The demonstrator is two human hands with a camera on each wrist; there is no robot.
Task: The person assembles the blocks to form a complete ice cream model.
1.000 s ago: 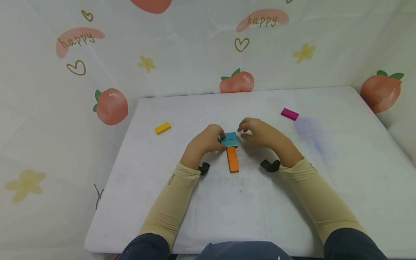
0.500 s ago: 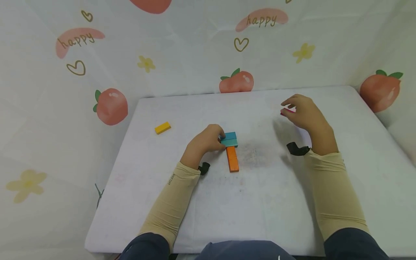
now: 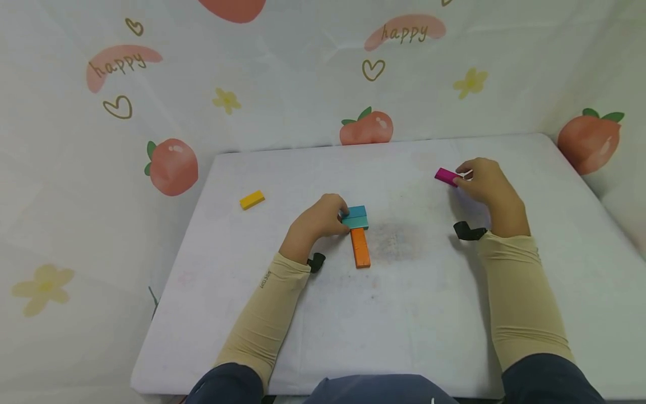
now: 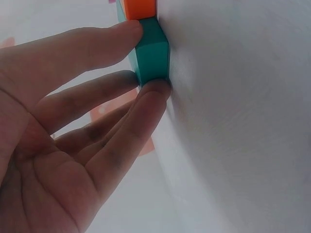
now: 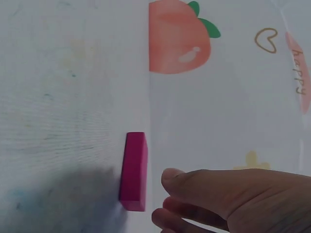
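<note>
- Hands, two: left hand (image 3: 320, 217) pinching one teal oblong block (image 3: 359, 223); right hand (image 3: 487, 182) loosely curved, gripping nothing, just beside one magenta oblong block (image 3: 445, 176).
- One blue oblong block (image 3: 357, 211) against the teal, orange bar (image 3: 360, 248) nearer the person, one yellow oblong block (image 3: 252, 200) well apart.
- White, smudged worktop (image 3: 398, 325); peach-printed cloth (image 3: 292, 62) behind.

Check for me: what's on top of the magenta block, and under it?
No other block sits on the magenta block; in the head view, the right hand overlaps one end. Whatever lies beneath the block is covered.
</note>
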